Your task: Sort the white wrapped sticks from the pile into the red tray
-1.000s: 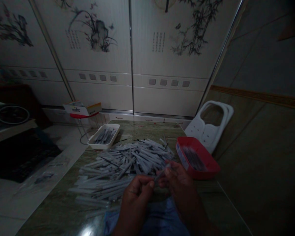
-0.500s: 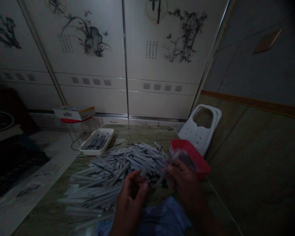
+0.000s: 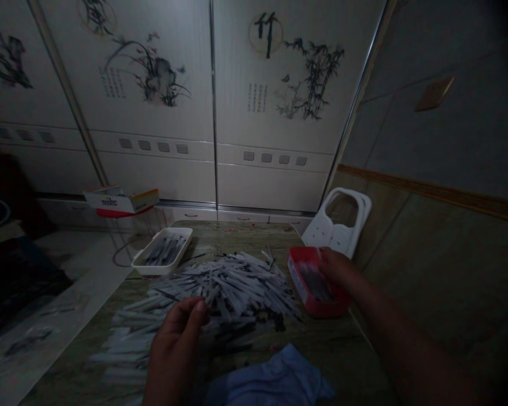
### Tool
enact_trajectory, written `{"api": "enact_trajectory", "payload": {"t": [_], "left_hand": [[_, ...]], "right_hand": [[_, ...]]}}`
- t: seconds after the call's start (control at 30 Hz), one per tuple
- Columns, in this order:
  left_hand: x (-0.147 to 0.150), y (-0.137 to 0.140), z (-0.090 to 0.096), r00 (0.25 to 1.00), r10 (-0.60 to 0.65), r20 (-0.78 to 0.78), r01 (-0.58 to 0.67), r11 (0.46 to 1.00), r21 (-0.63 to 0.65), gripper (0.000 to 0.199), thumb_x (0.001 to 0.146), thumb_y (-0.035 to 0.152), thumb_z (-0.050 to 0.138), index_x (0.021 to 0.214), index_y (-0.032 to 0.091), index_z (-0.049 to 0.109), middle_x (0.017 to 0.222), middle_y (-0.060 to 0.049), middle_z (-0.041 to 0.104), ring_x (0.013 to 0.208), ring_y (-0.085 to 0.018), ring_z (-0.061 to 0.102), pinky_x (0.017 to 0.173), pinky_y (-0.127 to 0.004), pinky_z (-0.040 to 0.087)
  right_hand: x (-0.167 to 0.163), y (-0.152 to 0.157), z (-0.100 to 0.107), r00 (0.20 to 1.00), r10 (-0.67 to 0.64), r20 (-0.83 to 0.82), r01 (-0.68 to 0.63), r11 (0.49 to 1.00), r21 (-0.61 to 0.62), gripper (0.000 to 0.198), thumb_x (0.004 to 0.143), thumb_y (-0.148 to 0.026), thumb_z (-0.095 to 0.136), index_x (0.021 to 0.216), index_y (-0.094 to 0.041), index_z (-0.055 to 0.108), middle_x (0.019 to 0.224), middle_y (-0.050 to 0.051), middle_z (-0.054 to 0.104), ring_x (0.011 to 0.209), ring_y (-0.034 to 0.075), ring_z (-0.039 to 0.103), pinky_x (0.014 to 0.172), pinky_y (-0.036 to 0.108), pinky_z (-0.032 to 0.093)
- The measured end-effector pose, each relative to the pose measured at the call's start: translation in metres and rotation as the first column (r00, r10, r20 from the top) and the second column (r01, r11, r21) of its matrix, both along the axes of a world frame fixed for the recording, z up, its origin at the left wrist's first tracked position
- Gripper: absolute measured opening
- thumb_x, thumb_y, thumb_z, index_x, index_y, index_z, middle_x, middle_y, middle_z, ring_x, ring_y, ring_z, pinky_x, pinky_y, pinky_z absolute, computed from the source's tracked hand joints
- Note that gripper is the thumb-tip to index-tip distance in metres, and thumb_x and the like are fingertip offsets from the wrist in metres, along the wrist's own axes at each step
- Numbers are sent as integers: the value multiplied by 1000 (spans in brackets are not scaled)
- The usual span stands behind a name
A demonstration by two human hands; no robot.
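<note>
A large heap of slim, pale pen-like tubes (image 3: 245,279) with dark parts among them covers the table in front of me. My left hand (image 3: 175,338) is over the heap's near side, fingers curled and thumb against the index finger; anything in that pinch is too dim to see. My right hand (image 3: 333,266) reaches over the far right rim of a red plastic box (image 3: 328,310). Its fingers look drawn together, partly blurred, with a small pale spot at their tips. Several similar tubes (image 3: 315,282) lie inside the red box.
A cream tray (image 3: 182,259) with more tubes stands at the table's back left. Blue cloth (image 3: 275,378) lies at the near edge. Beyond are a white folding chair (image 3: 338,225), a wall at right, and an open carton (image 3: 114,201) on a red stool.
My right hand has moved right and away from me to the red box; the pale tube seen in it before is no longer clearly visible. My left hand has shifted left and closed its fingertips.
</note>
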State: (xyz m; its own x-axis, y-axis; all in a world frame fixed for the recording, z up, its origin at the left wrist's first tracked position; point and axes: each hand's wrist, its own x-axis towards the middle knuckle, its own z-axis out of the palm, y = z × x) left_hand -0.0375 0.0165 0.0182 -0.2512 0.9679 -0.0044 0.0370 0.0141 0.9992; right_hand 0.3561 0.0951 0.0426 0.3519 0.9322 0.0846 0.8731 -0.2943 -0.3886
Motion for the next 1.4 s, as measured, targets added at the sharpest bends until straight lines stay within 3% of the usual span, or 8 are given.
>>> {"api": "enact_trajectory", "payload": {"t": [0.27, 0.57, 0.67, 0.77, 0.87, 1.0, 1.2, 1.4], "left_hand": [[-8, 2, -2, 1000, -13, -6, 13, 1000, 16, 44, 81, 60, 67, 101, 21, 67, 89, -5, 74, 89, -25, 68, 80, -31, 48], [-25, 4, 3, 998, 65, 25, -66, 997, 35, 41, 83, 58, 68, 98, 20, 67, 86, -4, 73, 83, -21, 64, 73, -29, 47], [-31, 7, -1, 997, 81, 17, -81, 996, 40, 40, 83, 57, 67, 98, 20, 68, 86, -4, 73, 84, -21, 64, 74, -28, 47], [-36, 10, -6, 994, 95, 47, -98, 993, 60, 40, 83, 57, 68, 97, 20, 68, 85, -3, 73, 82, -19, 64, 71, -27, 47], [-38, 11, -7, 991, 116, 65, -120, 991, 62, 41, 81, 58, 68, 96, 20, 67, 85, -3, 73, 80, -19, 64, 69, -27, 47], [-41, 11, -7, 991, 128, 39, -129, 991, 24, 42, 81, 58, 68, 98, 20, 67, 86, -4, 73, 80, -20, 65, 68, -28, 47], [-48, 10, -7, 999, 36, -37, -35, 999, 22, 38, 81, 54, 69, 97, 20, 67, 87, -4, 72, 80, -20, 64, 68, -29, 46], [-53, 10, -4, 996, 28, -85, -26, 999, 20, 35, 77, 49, 72, 95, 20, 67, 87, -3, 71, 76, -19, 63, 68, -29, 45]], "right_hand": [[1, -2, -13, 992, 41, 121, -26, 992, -127, 32, 97, -35, 63, 124, -17, 62, 123, 9, 65, 104, 23, 66, 89, 43, 57], [-12, -36, 1, 995, -58, 82, 55, 998, 38, 39, 95, -23, 49, 131, -13, 61, 110, 17, 73, 101, 27, 70, 82, 34, 50], [-35, -62, 2, 999, -38, 7, 37, 992, 120, 41, 97, -32, 41, 132, -19, 59, 104, 12, 75, 89, 24, 72, 69, 30, 49], [-69, -84, -8, 990, 44, -133, -15, 976, 216, 40, 93, -38, 44, 125, -21, 63, 102, 9, 76, 87, 24, 72, 69, 29, 50], [-108, -98, -25, 932, 164, -324, -93, 970, 223, 37, 90, -43, 49, 113, -21, 68, 85, 6, 75, 71, 23, 69, 59, 30, 47], [-150, -103, -38, 841, 329, -430, -263, 942, 207, 28, 91, -42, 49, 99, -23, 69, 70, 1, 69, 64, 22, 65, 54, 28, 45], [-188, -104, -30, 846, 494, -200, -499, 866, 29, 21, 91, -25, 52, 98, -27, 71, 87, 2, 76, 82, 21, 71, 69, 29, 43], [-222, -106, -30, 827, 546, -133, -553, 833, -19, 26, 95, -26, 52, 109, -31, 73, 100, 3, 79, 95, 22, 73, 77, 28, 45]]}}
